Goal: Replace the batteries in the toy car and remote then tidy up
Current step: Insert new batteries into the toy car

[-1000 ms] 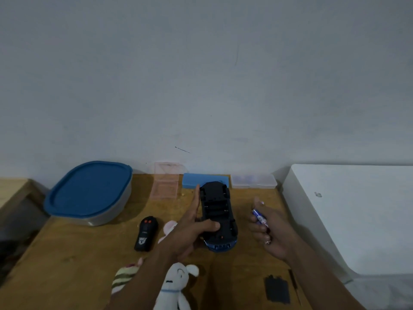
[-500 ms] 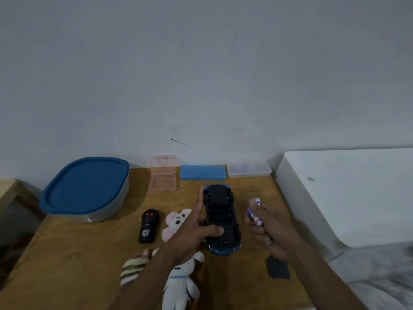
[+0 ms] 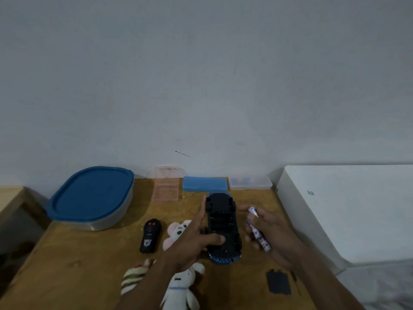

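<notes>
Starting at the left of the worktop (image 3: 78, 265), a blue-lidded tub (image 3: 91, 195) stands near the wall. The black remote (image 3: 150, 236) lies closer in, flat and apart from both hands, its long axis running away from the person. Three plush toys (image 3: 178, 231) lie just right of it and toward the near edge.

The left hand (image 3: 196, 242) grasps the toy car (image 3: 222, 227), which is upside down in the middle of the worktop. The thumb is laid across the underside and the forefinger is stretched along the car's left flank. The car's long axis also runs away from the person, with a blue bumper nearest. The chassis is black with the blue body showing at both ends. The battery bay (image 3: 221, 222) gapes as dark ribbed slots, but the light is too dim to tell whether any cells sit in it.

Just right of the car, not touching it, the right hand (image 3: 268, 233) is closed on two white-and-blue batteries (image 3: 257, 233). They lie roughly parallel to the car, so they stand crosswise to the slots, which run across the car. The right hand is the nearer one to the bay, which lies a short way to its left. Fitting a cell probably means turning it to match a slot.

A dark cover (image 3: 278, 283) lies on the worktop near the right forearm. A white appliance (image 3: 346, 209) stands beyond the worktop's right edge.
</notes>
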Tool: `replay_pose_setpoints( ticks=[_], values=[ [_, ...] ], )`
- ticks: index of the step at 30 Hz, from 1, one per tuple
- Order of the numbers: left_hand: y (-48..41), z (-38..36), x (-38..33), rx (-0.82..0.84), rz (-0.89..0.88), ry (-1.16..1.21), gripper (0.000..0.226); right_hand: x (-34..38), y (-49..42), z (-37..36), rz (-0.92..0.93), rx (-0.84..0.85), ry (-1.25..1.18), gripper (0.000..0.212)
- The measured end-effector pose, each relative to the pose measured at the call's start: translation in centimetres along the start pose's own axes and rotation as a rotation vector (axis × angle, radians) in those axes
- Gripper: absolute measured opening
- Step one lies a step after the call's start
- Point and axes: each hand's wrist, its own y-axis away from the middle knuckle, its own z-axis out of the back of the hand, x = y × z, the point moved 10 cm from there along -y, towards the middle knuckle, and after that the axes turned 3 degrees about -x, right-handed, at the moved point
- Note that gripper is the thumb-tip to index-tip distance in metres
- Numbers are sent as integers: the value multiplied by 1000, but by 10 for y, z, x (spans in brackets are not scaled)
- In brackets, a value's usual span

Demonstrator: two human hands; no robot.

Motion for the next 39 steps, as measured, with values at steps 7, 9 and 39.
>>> replay_pose_setpoints(
  ticks=[7, 9, 39],
  values=[
    [1, -3, -1, -3, 1, -5, 105, -7, 0, 6, -88, 15, -84, 25],
    [1, -5, 1, 12, 7, 15, 106, -10, 0, 6, -103, 13, -96, 23],
    [6, -4, 16, 43, 21, 31, 107, 14, 8, 2, 119, -147, 341, 11]
  ],
)
